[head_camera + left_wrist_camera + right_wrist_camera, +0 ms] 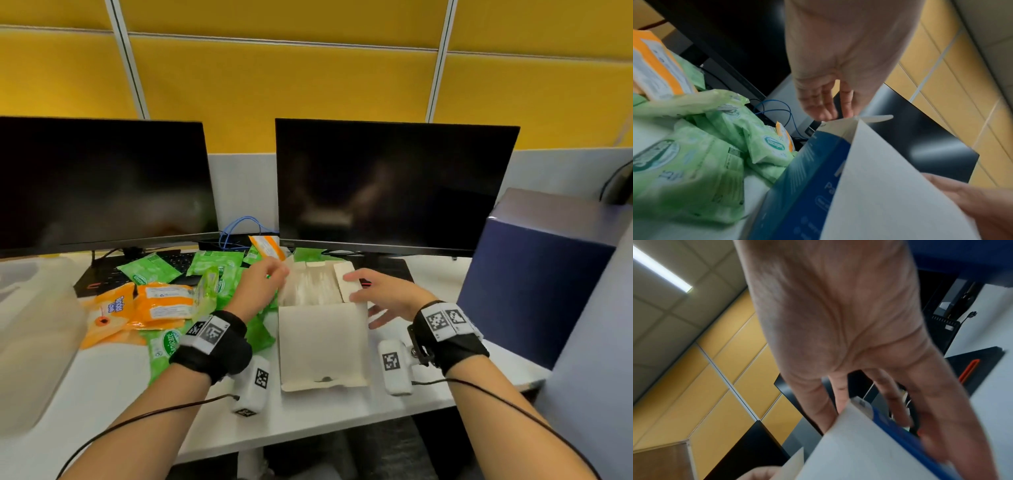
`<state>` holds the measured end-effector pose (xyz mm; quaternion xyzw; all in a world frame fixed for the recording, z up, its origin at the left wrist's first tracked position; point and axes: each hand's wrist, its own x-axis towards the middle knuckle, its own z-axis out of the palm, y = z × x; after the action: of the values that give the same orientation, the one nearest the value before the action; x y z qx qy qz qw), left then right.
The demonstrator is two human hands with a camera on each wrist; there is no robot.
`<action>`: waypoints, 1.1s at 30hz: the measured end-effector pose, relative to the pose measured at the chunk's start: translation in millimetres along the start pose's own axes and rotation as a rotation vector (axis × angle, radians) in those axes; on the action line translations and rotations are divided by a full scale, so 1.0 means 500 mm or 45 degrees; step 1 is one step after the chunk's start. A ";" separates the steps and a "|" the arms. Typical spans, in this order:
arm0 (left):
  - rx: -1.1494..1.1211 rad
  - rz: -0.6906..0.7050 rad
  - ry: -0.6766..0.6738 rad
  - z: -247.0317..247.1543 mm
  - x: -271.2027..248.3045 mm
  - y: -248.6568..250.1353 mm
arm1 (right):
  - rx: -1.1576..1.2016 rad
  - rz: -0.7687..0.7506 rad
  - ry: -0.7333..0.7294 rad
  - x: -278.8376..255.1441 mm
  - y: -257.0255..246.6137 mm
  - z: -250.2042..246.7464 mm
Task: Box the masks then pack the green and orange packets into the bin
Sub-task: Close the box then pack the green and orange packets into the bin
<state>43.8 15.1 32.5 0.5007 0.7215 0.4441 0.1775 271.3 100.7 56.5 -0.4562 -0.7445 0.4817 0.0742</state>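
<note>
An open cardboard mask box [322,346] stands at the middle of the desk, with a white stack of masks [308,287] inside. My left hand [267,274] is at the box's upper left edge, and its straight fingers [822,104] touch the top corner of the blue-sided box [813,178]. My right hand [376,291] has its fingers spread, the thumb lying on the right flap [346,281] and the other fingers [892,402] along the box's blue side [898,436]. Green packets [150,269] and orange packets [161,301] lie heaped left of the box.
A translucent plastic bin [34,325] stands at the desk's left end. A tall dark blue box [534,274] stands at the right. Two dark monitors [394,185] and a keyboard [113,270] fill the back, with blue cables [239,229] between them. The desk's front edge is close to me.
</note>
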 end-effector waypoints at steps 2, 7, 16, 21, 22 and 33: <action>0.230 0.056 -0.069 0.007 0.002 -0.012 | 0.012 0.060 -0.051 -0.013 -0.001 0.012; 0.237 0.080 -0.253 0.025 0.002 0.000 | 0.149 0.031 -0.017 -0.031 0.018 0.013; -0.243 -0.025 -0.337 0.009 0.004 -0.003 | 0.612 -0.199 0.084 -0.037 0.003 -0.018; -0.329 -0.001 -0.361 -0.003 0.006 -0.009 | 1.024 -0.319 0.105 -0.016 0.005 -0.010; -0.336 -0.041 -0.350 -0.005 0.011 -0.014 | 0.916 -0.329 0.173 -0.011 0.005 -0.006; -0.353 -0.245 -0.460 -0.013 -0.012 -0.016 | 0.535 -0.335 0.303 0.016 -0.045 0.025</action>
<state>37.4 5.7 28.1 0.4720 0.6546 0.4230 0.4121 246.0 95.9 65.1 -0.3834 -0.6673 0.5548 0.3161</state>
